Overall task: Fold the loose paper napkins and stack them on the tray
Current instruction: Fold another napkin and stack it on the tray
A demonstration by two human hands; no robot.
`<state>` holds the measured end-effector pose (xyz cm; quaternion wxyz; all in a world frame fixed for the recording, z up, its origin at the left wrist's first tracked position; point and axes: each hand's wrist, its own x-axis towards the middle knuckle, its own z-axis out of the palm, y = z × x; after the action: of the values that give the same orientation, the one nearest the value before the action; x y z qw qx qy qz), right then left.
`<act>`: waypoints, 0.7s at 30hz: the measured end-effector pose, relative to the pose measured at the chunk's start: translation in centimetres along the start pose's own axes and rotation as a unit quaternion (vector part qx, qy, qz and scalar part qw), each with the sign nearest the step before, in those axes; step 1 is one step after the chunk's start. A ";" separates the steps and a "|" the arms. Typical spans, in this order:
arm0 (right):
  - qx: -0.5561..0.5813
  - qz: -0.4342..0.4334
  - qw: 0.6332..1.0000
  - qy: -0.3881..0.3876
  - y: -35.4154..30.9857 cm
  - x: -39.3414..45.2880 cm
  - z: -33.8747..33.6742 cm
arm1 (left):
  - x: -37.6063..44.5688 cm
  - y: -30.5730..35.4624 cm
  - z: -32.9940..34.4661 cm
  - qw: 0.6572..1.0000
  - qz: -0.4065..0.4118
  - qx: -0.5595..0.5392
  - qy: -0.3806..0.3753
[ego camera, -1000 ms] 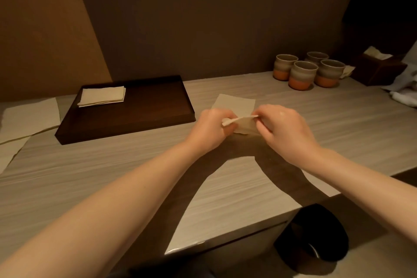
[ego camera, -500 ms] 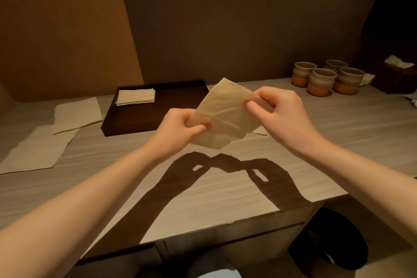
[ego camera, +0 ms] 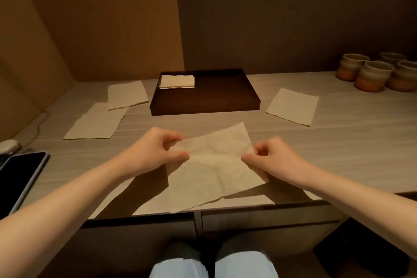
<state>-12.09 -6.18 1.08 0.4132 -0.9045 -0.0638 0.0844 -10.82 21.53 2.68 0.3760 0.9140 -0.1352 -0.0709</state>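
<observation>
Head view: left hand (ego camera: 155, 153) and right hand (ego camera: 274, 161) pinch an unfolded napkin (ego camera: 214, 169) over the bench (ego camera: 338, 142); folding comes next, edges needing alignment.

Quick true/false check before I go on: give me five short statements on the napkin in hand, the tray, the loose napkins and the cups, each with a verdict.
1. Both hands pinch one unfolded beige paper napkin: left hand, right hand. True.
2. The dark brown rectangular wooden tray holds no napkins. False: a small stack of folded napkins lies in its far left corner.
3. A loose napkin lies flat on the pale wood-grain counter, right of the tray. True.
4. Nothing lies left of the tray. False: overlapping loose napkins lie there.
5. The glazed ceramic cups stand on the tray. False: they stand on the counter at far right.
</observation>
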 end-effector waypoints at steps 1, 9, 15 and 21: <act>-0.022 -0.001 1.000 -0.007 0.4 -0.1 0.6 | -0.1 -0.5 0.1 1.000 0.001 0.024 0.002; -0.131 -0.049 0.990 0.024 1.1 -0.1 2.4 | -0.7 -2.1 1.6 0.978 0.049 0.198 0.050; -0.373 -0.188 0.900 0.124 0.9 -1.8 1.6 | -4.7 -0.6 5.3 0.930 0.133 0.333 0.079; -0.374 -0.306 0.876 0.016 2.2 -1.6 2.6 | -6.7 -1.2 7.3 0.905 0.182 0.385 0.005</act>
<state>-14.06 -6.00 -2.08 0.0502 -0.9282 -0.3573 -0.0906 -18.70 19.47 -3.13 0.0016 0.9475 -0.3140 0.0610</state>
